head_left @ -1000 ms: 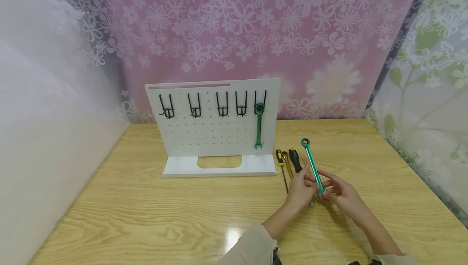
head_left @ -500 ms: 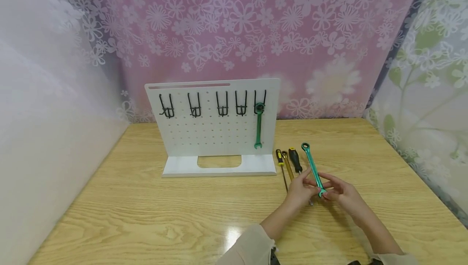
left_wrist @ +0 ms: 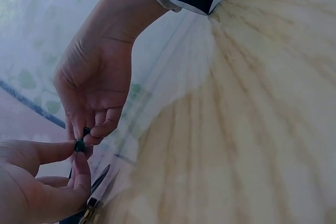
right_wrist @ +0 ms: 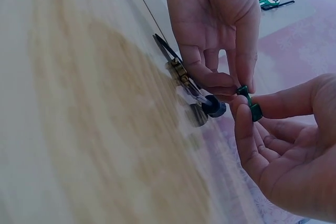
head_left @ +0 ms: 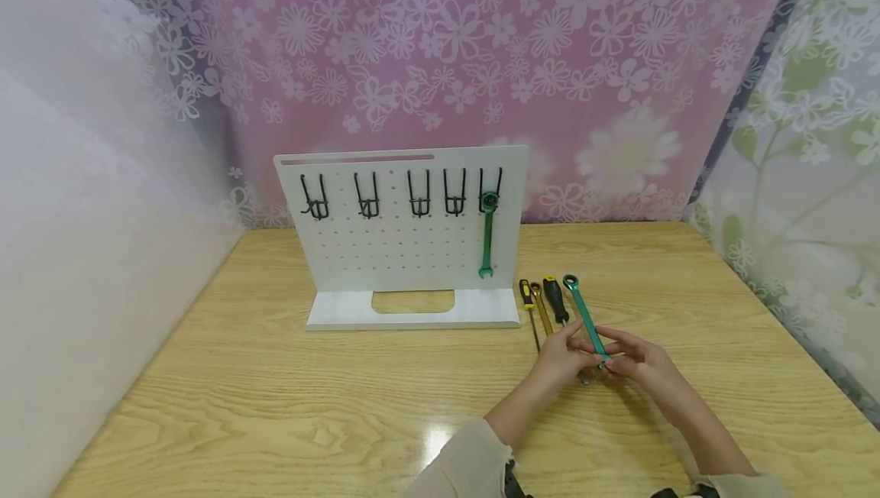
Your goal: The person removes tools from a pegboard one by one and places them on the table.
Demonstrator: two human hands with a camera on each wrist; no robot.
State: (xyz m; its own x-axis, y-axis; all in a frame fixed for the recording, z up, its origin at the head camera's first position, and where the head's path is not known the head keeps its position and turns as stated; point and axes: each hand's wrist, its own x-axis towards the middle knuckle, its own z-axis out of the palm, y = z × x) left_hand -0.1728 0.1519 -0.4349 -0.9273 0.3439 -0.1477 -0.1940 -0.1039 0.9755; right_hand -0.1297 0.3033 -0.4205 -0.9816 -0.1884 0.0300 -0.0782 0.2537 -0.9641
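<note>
A green combination wrench (head_left: 585, 317) slants over the table at the right, ring end pointing away. My left hand (head_left: 560, 357) pinches it near the open-jaw end between thumb and fingers. From the other side my right hand (head_left: 642, 364) pinches the same end. In the right wrist view the end of the wrench (right_wrist: 255, 112) shows between the fingertips of both hands. Beside the left hand lie a thin yellow-and-black screwdriver (head_left: 526, 295), a gold wrench (head_left: 541, 308) and a thicker black screwdriver (head_left: 555, 300), partly hidden by that hand.
A white pegboard stand (head_left: 399, 253) stands left of the tools, with several black double hooks (head_left: 418, 196) in a row. Another green wrench (head_left: 486, 242) hangs from the rightmost hook. Walls with floral cloth (head_left: 440, 47) close off the back and sides of the wooden table (head_left: 309, 406).
The wrench's ring end has dipped and swung slightly left, and the wrench has turned a little about its length. Both hands keep their hold and have barely moved.
</note>
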